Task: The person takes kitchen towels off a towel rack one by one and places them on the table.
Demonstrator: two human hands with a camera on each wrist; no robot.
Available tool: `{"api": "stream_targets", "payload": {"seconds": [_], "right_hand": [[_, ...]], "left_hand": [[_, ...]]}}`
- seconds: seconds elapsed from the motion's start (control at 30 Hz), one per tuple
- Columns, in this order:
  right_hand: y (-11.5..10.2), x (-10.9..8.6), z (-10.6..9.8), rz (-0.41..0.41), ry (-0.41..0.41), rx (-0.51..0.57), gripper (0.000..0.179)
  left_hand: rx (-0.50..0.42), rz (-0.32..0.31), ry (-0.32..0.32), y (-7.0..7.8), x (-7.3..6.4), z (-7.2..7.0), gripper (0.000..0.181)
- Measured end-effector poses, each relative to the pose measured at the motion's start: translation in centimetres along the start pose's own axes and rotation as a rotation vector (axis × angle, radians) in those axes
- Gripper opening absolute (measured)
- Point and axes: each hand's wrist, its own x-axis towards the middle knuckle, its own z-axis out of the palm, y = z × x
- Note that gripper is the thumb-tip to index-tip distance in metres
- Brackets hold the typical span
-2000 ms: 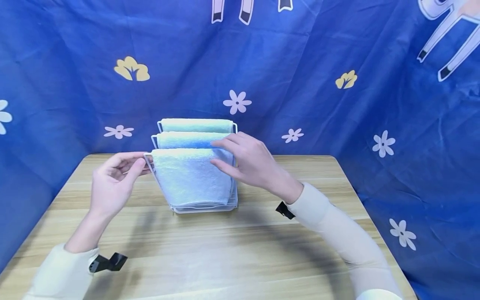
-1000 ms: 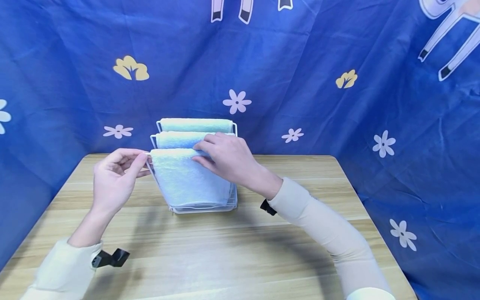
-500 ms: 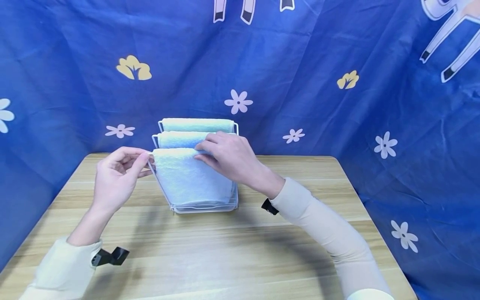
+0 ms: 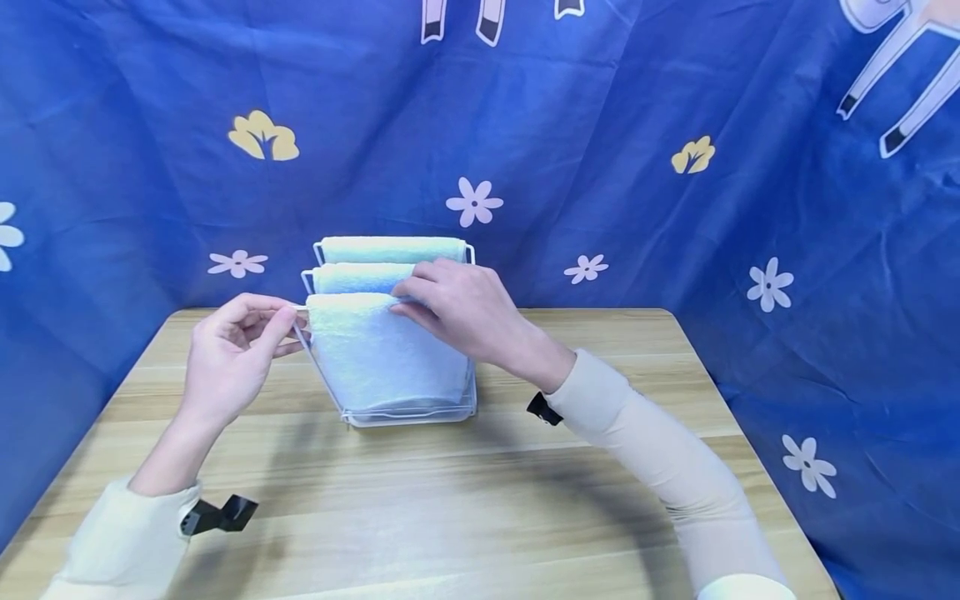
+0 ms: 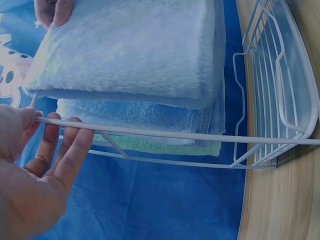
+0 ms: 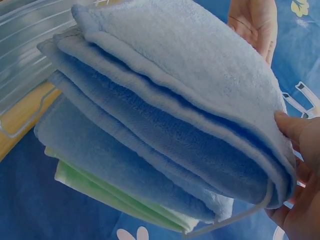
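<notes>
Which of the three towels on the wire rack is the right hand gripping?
The pale blue front towel, nearest the head camera: the right hand pinches it at its top. The blue middle towel and green rear towel hang behind it.

We see a pale, wood-grained table [image 4: 405, 508] spanning the lower half of the head view — its far corners rounded, its grain running side to side. Directly on it, just left of the frame's centre, we find a white wire rack [image 4: 412, 422] standing — soft shadows lie at lower left and lower right.

Curtained booth: blue cloth [image 4: 570, 200] (cartoon-printed) behind and beside wood-grain table [image 4: 420, 517].
</notes>
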Motion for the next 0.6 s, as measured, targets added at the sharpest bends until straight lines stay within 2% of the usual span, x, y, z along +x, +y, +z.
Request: {"api": "stream_targets", "payload": {"seconds": [0.17,0.37,0.6], "right_hand": [[0.3,0.2,-0.6,0.007,0.044,0.016,0.013],[0.8,0.5,-1.6,0.018,0.060,0.033,0.014],[2.0,0.6,-2.8,0.010,0.125,0.039,0.012]], "left_hand": [[-0.022,0.002,-0.013,0.0,0.0,-0.1,0.008],[0.003,0.009,-0.029,0.1,0.2,-0.3,0.008],[0.016,-0.001,-0.043,0.1,0.4,-0.4,0.006]]}}
